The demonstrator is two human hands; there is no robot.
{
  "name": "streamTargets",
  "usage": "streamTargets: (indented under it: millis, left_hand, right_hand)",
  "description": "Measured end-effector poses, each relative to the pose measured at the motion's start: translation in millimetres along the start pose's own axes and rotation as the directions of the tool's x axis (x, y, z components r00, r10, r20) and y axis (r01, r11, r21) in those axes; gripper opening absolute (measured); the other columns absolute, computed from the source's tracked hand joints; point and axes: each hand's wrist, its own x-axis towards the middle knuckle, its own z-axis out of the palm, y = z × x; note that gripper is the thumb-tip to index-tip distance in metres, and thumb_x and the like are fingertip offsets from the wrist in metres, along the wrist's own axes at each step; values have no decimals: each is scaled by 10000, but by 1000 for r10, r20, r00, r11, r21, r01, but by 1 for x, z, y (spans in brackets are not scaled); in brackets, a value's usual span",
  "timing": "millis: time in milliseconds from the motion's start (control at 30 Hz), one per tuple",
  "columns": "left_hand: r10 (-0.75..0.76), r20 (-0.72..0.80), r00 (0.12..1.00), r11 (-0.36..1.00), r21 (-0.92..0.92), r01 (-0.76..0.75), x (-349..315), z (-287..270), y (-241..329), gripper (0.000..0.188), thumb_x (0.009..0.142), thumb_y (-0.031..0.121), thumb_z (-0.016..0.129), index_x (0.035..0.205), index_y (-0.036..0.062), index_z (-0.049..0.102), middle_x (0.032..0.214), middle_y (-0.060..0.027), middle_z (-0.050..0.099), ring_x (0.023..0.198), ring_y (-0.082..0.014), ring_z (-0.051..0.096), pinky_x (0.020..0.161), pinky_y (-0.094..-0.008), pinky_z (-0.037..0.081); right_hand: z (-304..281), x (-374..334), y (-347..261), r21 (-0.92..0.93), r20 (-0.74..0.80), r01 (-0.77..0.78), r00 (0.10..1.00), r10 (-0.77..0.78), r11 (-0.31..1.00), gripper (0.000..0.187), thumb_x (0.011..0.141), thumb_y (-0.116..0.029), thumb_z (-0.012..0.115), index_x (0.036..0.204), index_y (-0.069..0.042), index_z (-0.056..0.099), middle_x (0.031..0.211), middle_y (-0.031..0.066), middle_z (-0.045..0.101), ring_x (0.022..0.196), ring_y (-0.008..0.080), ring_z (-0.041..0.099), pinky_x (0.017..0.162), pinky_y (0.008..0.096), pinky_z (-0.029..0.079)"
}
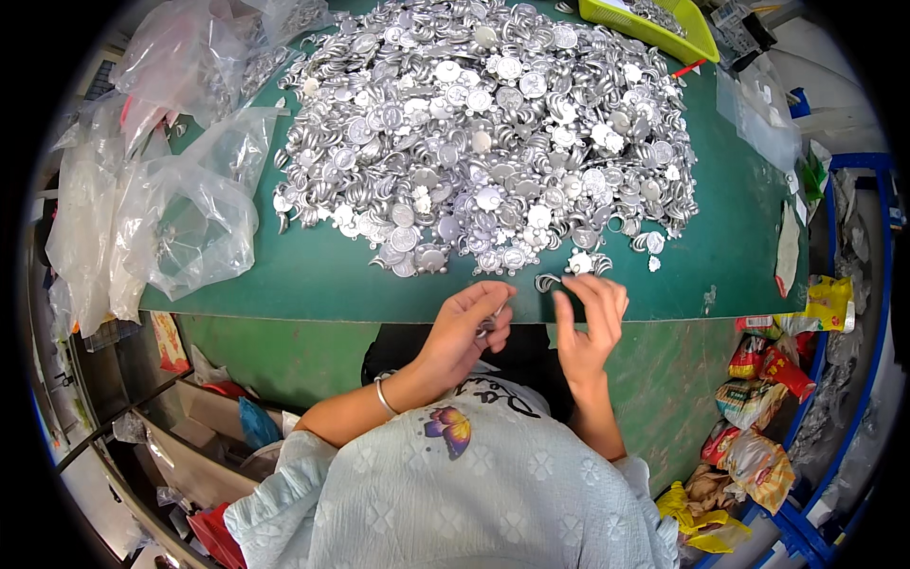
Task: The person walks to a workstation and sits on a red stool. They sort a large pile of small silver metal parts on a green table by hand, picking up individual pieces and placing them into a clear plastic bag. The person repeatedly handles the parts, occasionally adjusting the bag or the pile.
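A big heap of small silvery metal pieces [493,123], many of them round medallions and curved rings, covers the middle of the green table [682,280]. At the near edge my left hand [466,330] is closed, its fingers curled around a small silvery metal piece [487,325] that they partly hide. My right hand [590,327] is beside it, thumb and fingers apart. Close to its fingertips is a curved silvery metal piece [547,283]; whether they touch cannot be made out. Just beyond lies a flower-shaped metal piece [580,262].
Clear plastic bags [190,213] lie along the table's left side and hang over its edge. A yellow-green basket [697,38] holds more metal pieces at the far right. Colourful packets [758,403] are piled beside a blue rack [858,417]. An open carton [204,417] is at lower left.
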Motion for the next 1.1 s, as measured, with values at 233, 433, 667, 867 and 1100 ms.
streamTargets:
  millis: [233, 433, 667, 867, 1100]
  left_hand:
    - [-91, -206, 974, 986, 119, 118, -1, 24, 5, 316, 950, 178, 505, 1188, -28, 538, 946, -94, 633, 842, -164, 626, 721, -276, 535]
    - [-99, -188, 977, 994, 16, 104, 5, 40, 3, 342, 966, 221, 474, 1167, -45, 550, 1054, -123, 618, 960, -202, 619, 838, -341, 534]
    - [-260, 138, 956, 953, -126, 277, 17, 13, -8, 320, 967, 263, 468, 1030, -20, 604, 859, -100, 616, 745, -173, 625, 709, -324, 557]
    - [-295, -117, 948, 950, 67, 304, 20, 32, -4, 298, 947, 212, 497, 1108, -22, 586, 1061, -158, 635, 811, -192, 657, 714, -311, 559]
    - [-226, -78, 971, 970, 72, 232, 22, 48, -2, 389, 911, 90, 485, 1278, -37, 471, 1290, -177, 518, 1157, -262, 542, 923, -363, 485]
  right_hand:
    - [8, 0, 7, -161, 198, 71, 979, -39, 984, 222, 744, -132, 713, 945, -60, 653, 954, 33, 609, 867, 237, 530, 784, 360, 344]
    - [-4, -5, -10, 360, 215, -193, 969, 120, 913, 14, 791, -29, 631, 792, -27, 645, 799, 48, 621, 749, 239, 540, 733, 331, 359]
    - [-10, 6, 17, 27, -149, -378, 914, 377, 926, 141, 814, -79, 651, 924, -16, 591, 880, 96, 568, 880, 260, 502, 780, 369, 382]
    - [-13, 7, 40, -259, -20, -272, 961, 276, 927, 148, 809, -84, 656, 941, -26, 620, 906, 94, 585, 878, 256, 527, 776, 364, 386]
    - [-23, -5, 35, 234, -57, -536, 825, 562, 811, 114, 782, 47, 616, 880, -6, 637, 782, 63, 604, 684, 136, 517, 622, 242, 402]
